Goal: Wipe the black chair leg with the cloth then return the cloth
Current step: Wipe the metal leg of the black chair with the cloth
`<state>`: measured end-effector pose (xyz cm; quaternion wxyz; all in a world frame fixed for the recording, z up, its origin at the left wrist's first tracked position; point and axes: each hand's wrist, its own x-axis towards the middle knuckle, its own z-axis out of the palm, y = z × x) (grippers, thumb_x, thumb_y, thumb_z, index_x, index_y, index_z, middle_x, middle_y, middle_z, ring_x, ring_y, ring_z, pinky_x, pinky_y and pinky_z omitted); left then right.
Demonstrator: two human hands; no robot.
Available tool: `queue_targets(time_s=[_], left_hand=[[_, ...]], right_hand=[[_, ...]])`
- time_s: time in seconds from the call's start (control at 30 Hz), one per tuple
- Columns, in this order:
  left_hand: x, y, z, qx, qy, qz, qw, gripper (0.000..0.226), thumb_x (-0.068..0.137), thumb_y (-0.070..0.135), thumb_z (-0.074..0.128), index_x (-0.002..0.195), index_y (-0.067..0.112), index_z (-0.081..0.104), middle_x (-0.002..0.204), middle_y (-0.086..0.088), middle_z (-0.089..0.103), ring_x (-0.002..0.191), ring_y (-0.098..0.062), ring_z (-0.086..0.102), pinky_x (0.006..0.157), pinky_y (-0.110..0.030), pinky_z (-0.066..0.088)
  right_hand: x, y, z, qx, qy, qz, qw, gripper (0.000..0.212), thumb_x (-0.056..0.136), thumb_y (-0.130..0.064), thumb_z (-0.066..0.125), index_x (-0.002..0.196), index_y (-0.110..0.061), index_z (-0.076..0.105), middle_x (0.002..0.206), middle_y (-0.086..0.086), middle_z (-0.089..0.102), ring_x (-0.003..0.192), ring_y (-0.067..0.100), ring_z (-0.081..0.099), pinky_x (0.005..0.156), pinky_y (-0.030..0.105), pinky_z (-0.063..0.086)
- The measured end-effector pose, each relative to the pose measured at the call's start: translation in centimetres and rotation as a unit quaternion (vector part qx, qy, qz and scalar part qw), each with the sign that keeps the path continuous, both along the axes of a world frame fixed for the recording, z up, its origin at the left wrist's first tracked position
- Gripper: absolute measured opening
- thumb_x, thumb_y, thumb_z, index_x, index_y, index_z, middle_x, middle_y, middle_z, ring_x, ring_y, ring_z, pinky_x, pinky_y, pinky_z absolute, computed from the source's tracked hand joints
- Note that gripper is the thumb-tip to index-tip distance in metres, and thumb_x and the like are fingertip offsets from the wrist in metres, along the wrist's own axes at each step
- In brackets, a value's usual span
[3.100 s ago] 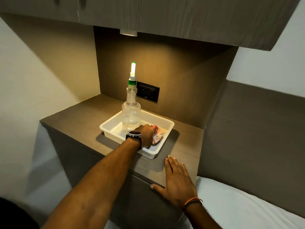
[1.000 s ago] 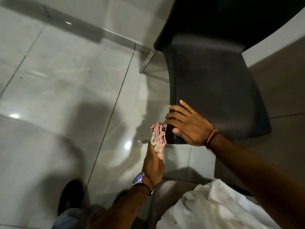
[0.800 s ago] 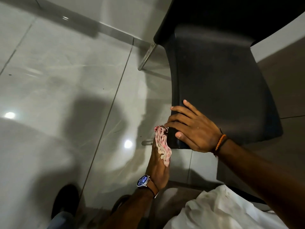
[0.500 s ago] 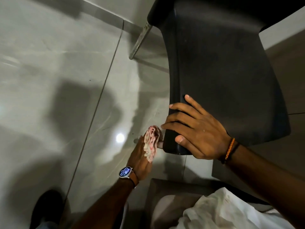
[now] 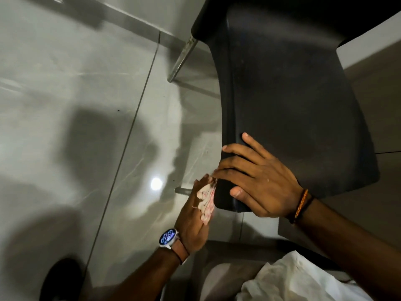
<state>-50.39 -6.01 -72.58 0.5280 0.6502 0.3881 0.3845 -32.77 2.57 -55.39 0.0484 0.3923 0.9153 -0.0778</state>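
Note:
I look down on a black chair (image 5: 290, 101) with metal legs. My right hand (image 5: 258, 177) grips the seat's near left corner, fingers on top and thumb over the edge. Below that corner my left hand (image 5: 195, 218), with a watch on its wrist, holds a crumpled pink-and-white cloth (image 5: 206, 200) wrapped around the front chair leg (image 5: 181, 190). Only a short metal stub of that leg shows left of the hand. A second leg (image 5: 183, 56) slants down at the chair's far left corner.
Glossy grey floor tiles (image 5: 86, 105) spread out to the left, with a bright light reflection near the hands. A white bedsheet (image 5: 293, 281) lies at the bottom right. A dark foot or shoe (image 5: 60, 279) is at the bottom left.
I left the shelf tray with the cloth and came down beside the chair. Over the last second my left hand has worked the cloth along the front leg while my right hand stayed on the seat corner.

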Motion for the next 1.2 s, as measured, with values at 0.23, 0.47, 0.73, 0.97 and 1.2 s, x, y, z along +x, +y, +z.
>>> queue_targets(time_s=[0.23,0.47,0.73,0.97,1.2], left_hand=[[-1.0,1.4,-4.0,0.024,0.088,-0.042,0.995,0.054,0.106,0.028,0.031,0.156,0.045,0.02,0.164,0.024,0.025,0.151,-0.008,0.031,0.125,-0.018,0.013],[-2.2,0.4,-7.6,-0.104,0.176,-0.045,0.978,0.069,0.101,0.007,0.048,0.158,0.038,0.022,0.161,0.001,0.036,0.153,-0.014,0.029,0.115,0.0,0.012],[3.3,-1.6,1.8,-0.097,0.112,0.028,0.989,0.051,0.109,0.051,0.017,0.145,0.025,0.043,0.139,-0.024,0.058,0.125,-0.053,0.055,0.122,-0.023,0.023],[-0.9,0.4,-8.9,-0.017,0.18,-0.035,0.983,0.064,0.103,0.023,0.035,0.158,0.047,0.013,0.164,0.033,0.01,0.154,-0.009,0.024,0.127,-0.031,0.014],[-3.4,1.3,-8.1,-0.163,0.277,-0.162,0.933,0.066,0.103,0.048,0.011,0.161,0.016,0.015,0.164,0.004,0.035,0.148,-0.011,0.037,0.12,-0.013,0.022]], right_hand=[[-0.1,0.0,0.3,-0.012,-0.02,-0.005,1.0,0.064,0.111,-0.043,0.017,0.13,-0.016,0.072,0.129,0.005,0.068,0.144,0.031,0.046,0.128,0.056,0.017],[-0.4,-0.1,0.6,-0.016,-0.012,-0.009,1.0,0.065,0.111,-0.043,0.016,0.13,-0.015,0.072,0.128,0.006,0.069,0.143,0.031,0.049,0.127,0.058,0.021],[-0.3,-0.1,0.5,-0.015,-0.013,-0.013,1.0,0.063,0.112,-0.043,0.017,0.131,-0.017,0.071,0.128,0.004,0.069,0.144,0.03,0.047,0.129,0.055,0.016],[-0.1,-0.2,0.0,-0.008,0.003,-0.016,1.0,0.062,0.111,-0.043,0.018,0.13,-0.017,0.071,0.128,0.003,0.068,0.145,0.029,0.045,0.128,0.055,0.018],[-0.5,-0.1,0.8,-0.019,-0.007,-0.021,1.0,0.064,0.111,-0.043,0.016,0.126,-0.017,0.073,0.128,0.003,0.068,0.144,0.029,0.046,0.129,0.053,0.016]])
